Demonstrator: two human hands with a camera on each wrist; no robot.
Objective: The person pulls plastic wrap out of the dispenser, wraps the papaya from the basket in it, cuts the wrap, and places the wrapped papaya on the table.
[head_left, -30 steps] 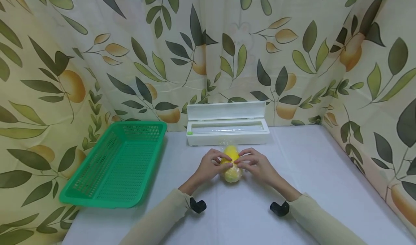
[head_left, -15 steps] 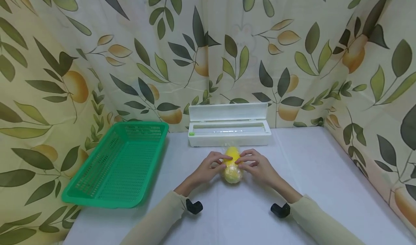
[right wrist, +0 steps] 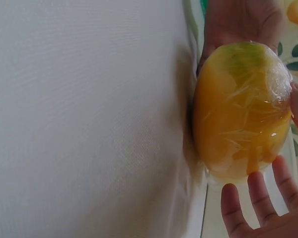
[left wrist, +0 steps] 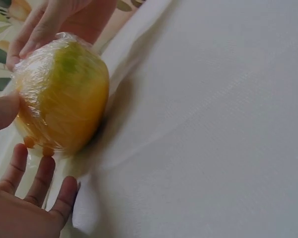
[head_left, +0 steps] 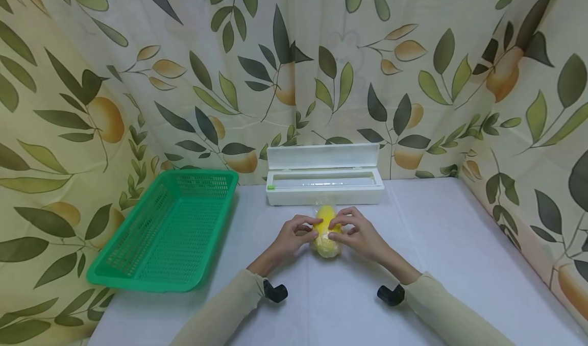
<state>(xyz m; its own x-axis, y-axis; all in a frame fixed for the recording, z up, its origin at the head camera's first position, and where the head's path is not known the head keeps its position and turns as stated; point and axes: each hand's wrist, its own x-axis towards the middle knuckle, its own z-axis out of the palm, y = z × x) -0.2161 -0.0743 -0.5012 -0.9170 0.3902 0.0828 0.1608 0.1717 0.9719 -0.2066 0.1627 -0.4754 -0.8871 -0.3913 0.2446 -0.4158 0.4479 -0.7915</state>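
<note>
A yellow mango (head_left: 327, 246) with a greenish end, wrapped in shiny cling film, lies on the white table between the two hands. My left hand (head_left: 294, 233) has its bent fingers and thumb on the fruit's left side. From the right, my right hand (head_left: 360, 233) holds it with curled fingers and thumb on its upper surface. Wrinkled film covers the mango (left wrist: 72, 99) in the left wrist view, with the left thumb and fingertips at its edge. In the right wrist view, fingertips of the right hand sit just below the wrapped mango (right wrist: 243, 114).
A white cling film box (head_left: 323, 197) stands behind the fruit with its lid raised and a film roll inside. To the left is a green plastic basket (head_left: 204, 279). Leaf-patterned curtains (head_left: 331, 80) surround the white-covered table (head_left: 436, 233).
The fingertips, nearly meeting over the mango a second ago, are now farther apart, so more yellow shows between them. The mango stays in much the same place.
</note>
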